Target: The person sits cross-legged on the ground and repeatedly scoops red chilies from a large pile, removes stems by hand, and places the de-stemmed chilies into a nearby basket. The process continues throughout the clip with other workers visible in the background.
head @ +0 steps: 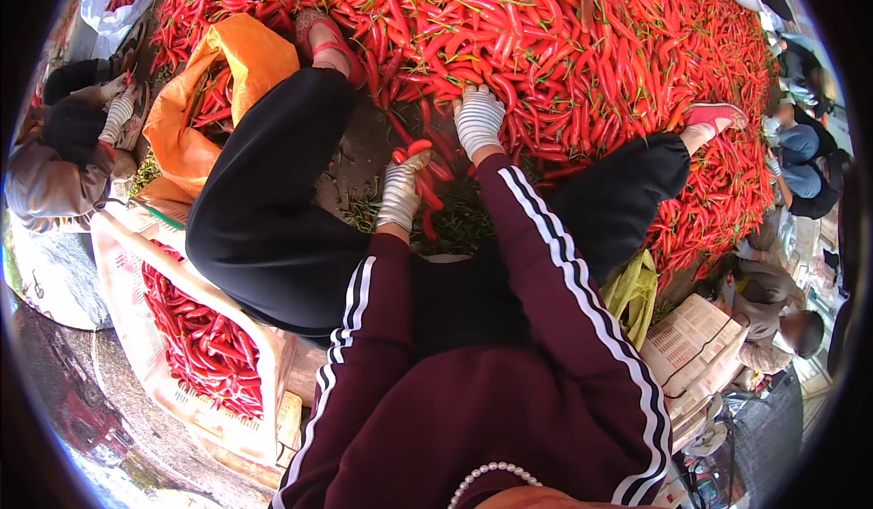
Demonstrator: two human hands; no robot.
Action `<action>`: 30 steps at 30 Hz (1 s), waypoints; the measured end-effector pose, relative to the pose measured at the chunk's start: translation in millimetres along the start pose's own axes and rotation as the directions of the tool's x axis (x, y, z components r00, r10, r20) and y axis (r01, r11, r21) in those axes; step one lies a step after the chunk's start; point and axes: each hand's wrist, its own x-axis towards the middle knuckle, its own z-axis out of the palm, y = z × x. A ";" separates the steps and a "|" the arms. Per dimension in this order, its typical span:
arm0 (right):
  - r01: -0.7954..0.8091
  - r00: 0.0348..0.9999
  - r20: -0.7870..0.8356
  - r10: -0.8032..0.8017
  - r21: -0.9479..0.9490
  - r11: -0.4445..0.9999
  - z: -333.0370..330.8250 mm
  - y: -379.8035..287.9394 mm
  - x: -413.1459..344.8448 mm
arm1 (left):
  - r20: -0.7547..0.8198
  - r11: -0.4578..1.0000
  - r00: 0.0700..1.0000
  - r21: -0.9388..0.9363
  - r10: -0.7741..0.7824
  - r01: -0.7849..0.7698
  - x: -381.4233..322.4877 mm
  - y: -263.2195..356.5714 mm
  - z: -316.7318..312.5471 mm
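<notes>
My left hand (399,192), in a grey-and-white striped glove with stained fingers, is closed around several red chili peppers (428,192) between my bent legs. Ahead and to its right, my right hand (480,119) wears a matching glove. Its fingers reach the near edge of a large heap of red chili peppers (559,52), many with green stems. The fingertips touch peppers there, but whether they grip one is hidden. Beneath my hands, loose green stems (464,223) lie scattered on the dark ground.
An orange woven sack (262,52) holding chilies stands by my left leg. Left of me is a pale plastic crate (164,386) with red chilies inside. A yellow-green bag (629,298) and another crate (692,345) sit at right. Other people sit along both sides.
</notes>
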 end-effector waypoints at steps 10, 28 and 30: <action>0.081 0.986 0.087 -0.140 0.486 0.870 -42.4 48.7 -112.5 | 0.400 0.956 0.888 0.266 -0.225 0.122 -20.4 -21.8 12.4; 0.011 0.979 0.116 -0.165 0.785 0.620 -29.6 30.2 -80.5 | 0.537 0.996 0.839 -0.040 0.085 -0.075 -48.3 7.0 11.6; -0.064 0.962 0.195 -0.190 0.841 0.538 -41.9 47.5 -111.2 | 0.655 1.000 0.756 -0.019 0.007 0.007 -62.0 9.4 19.3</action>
